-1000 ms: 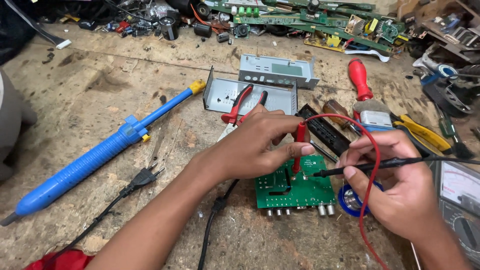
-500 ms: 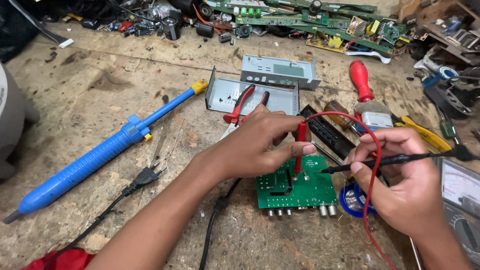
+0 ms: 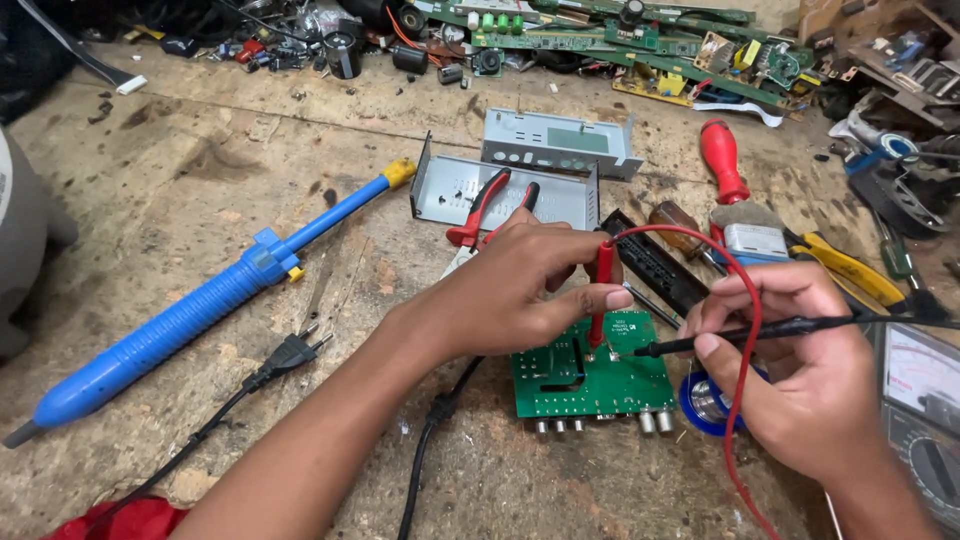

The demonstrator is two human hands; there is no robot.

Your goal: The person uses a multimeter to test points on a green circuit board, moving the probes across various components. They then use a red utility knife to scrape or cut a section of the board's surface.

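Observation:
A small green circuit board [image 3: 590,385] with metal jacks along its near edge lies on the worn wooden bench. My left hand [image 3: 510,290] pinches a red meter probe [image 3: 603,290] upright, its tip touching the board. My right hand [image 3: 800,375] holds a black meter probe [image 3: 760,335] nearly level, its tip resting on the board just right of the red one. A red lead [image 3: 745,330] loops over my right hand. The analog meter [image 3: 925,415] sits at the right edge, partly cut off.
A blue desoldering pump [image 3: 200,310] lies at the left, a black mains plug [image 3: 290,355] near it. Grey metal case parts [image 3: 520,175], red-handled pliers [image 3: 480,210], a red screwdriver [image 3: 722,160], a solder reel [image 3: 705,400] and scattered boards [image 3: 620,30] crowd the back and right.
The black probe tip has shifted slightly left onto the board near the red probe. My left hand keeps the red probe almost where it was.

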